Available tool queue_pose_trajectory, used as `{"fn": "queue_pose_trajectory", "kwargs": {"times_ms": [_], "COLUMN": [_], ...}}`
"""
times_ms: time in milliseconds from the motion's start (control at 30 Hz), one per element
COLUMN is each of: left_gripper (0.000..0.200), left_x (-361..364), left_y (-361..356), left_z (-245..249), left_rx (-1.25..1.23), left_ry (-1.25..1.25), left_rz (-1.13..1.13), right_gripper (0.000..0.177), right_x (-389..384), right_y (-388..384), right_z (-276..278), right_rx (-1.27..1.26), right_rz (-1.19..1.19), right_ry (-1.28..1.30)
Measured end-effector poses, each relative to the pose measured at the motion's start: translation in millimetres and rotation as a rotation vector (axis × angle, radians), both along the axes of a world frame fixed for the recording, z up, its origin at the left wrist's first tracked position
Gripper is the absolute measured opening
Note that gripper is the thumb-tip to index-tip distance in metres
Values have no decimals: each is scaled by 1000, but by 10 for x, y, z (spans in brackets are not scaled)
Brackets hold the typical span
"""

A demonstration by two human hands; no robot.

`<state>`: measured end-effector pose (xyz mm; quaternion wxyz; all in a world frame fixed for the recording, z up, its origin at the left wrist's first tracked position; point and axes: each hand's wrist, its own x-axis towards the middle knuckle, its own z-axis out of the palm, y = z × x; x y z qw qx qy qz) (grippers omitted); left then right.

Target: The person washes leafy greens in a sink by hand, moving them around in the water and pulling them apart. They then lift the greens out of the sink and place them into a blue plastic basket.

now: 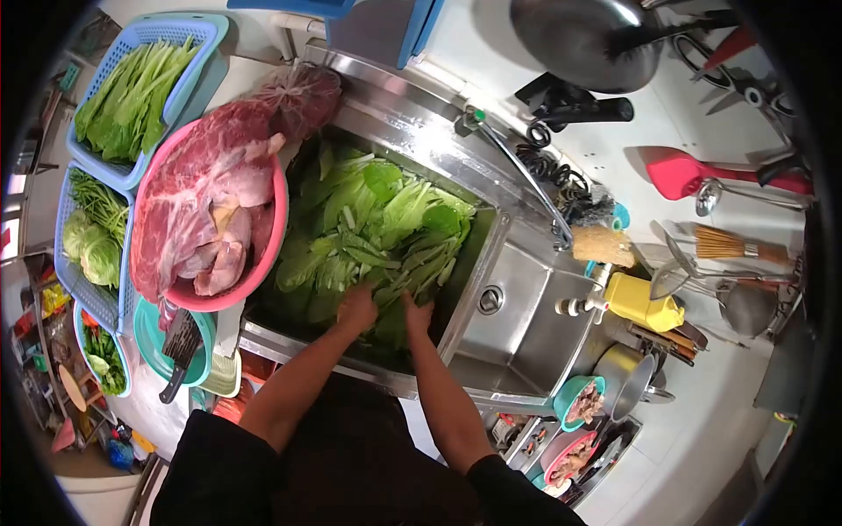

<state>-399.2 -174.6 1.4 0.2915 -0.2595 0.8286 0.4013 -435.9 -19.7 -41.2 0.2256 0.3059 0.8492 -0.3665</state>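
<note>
A steel sink [412,149] is filled with green leafy vegetables [377,228] in water. My left hand [355,309] and my right hand [417,314] are both pushed into the leaves at the near side of the basin, fingers buried among the stems. Whether either hand grips any leaves is hidden by the greens. Both bare forearms reach in from the bottom of the view.
A pink basin of raw meat [210,210] sits on the sink's left edge. Blue baskets of greens [132,88] lie further left, with a cleaver [180,346] below. The second basin [517,324] stands to the right, beside a yellow bottle [645,302] and hanging utensils [710,175].
</note>
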Motion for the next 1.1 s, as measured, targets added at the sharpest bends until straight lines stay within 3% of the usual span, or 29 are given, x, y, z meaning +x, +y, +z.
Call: {"fn": "queue_pose_trajectory", "kwargs": {"times_ms": [67,167,300,400,500,567,600,667,700,767,833,900,1000,1067,1100], "left_gripper": [45,50,56,63,79,89,94,94,94,86,76,64,58,58,58], "left_x": [149,187,305,611,420,296,260,251,224,179,129,111,262,268,263], "left_y": [87,67,-57,-132,-220,-162,-127,-9,27,-24,-137,-264,-350,-388,-415], "left_z": [-317,-391,-580,-1216,-532,-243,-193,-374,-410,-513,-536,-518,-734,-590,-510], "left_rx": [-10,77,297,832,697,619,583,629,651,443,330,312,348,333,326], "left_ry": [35,20,-73,13,98,112,121,251,316,144,1,-107,-7,-55,-79], "left_rz": [-28,-148,-149,173,326,233,185,325,397,409,433,472,493,574,614], "right_gripper": [91,89,67,48,40,39,39,40,41,42,48,58,66,66,61], "right_x": [106,124,162,4,-2,15,15,-38,-100,-276,-540,-718,-1145,-1205,-1196], "right_y": [22,-124,-215,-162,-97,-126,-162,-233,-193,-88,-13,241,-220,-202,-207], "right_z": [-417,-315,-413,-166,-147,47,170,370,389,424,631,-69,-50,-743,-741], "right_rx": [-36,-111,-423,-553,-556,-604,-766,-1084,-993,-813,-209,-27,-125,-7,-82], "right_rz": [40,161,27,55,114,76,-53,-316,-217,-19,154,6,-383,-393,-353], "right_ry": [5,-61,-73,-214,-221,-238,-330,-502,-444,-336,-61,270,-166,-310,-195]}}
